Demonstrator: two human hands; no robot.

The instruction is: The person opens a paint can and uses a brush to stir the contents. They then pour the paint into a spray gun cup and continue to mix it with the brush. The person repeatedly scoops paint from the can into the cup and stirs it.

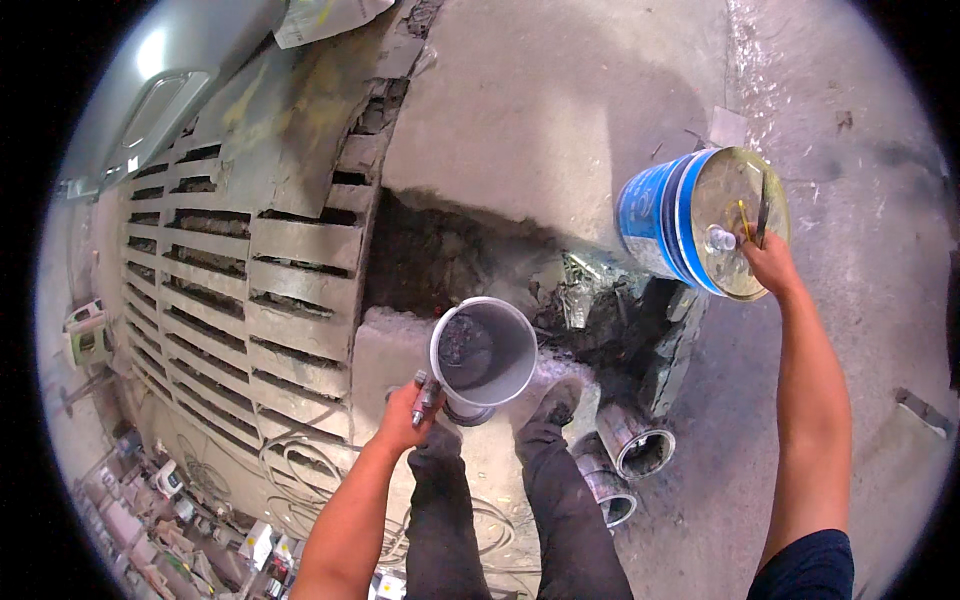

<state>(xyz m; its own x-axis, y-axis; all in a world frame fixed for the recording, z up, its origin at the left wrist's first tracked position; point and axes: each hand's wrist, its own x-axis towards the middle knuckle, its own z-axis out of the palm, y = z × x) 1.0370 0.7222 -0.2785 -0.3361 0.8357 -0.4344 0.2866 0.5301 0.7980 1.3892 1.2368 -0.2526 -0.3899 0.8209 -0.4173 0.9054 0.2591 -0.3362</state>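
My left hand (402, 414) is closed round the metal fittings of what looks like a spray gun (427, 398). Its open, round grey cup (512, 362) points up at me, the inside stained dark. Off to the right, my right hand (768, 264) grips a dark, narrow handle (764, 208) over the top of a blue bucket (648, 215). The bucket's yellowish lid (712, 185) has a clear spout cap (720, 238) and a small yellow piece beside my fingers. Whether the bucket stands upright or leans cannot be told.
Ahead of my feet is a dark floor pit (440, 250) with crumpled debris. A slatted floor grate (300, 245) spans the left, below a grey car body (150, 110). Two dirty open cans (640, 450) lie by my right foot. Hoses (300, 465) coil at lower left.
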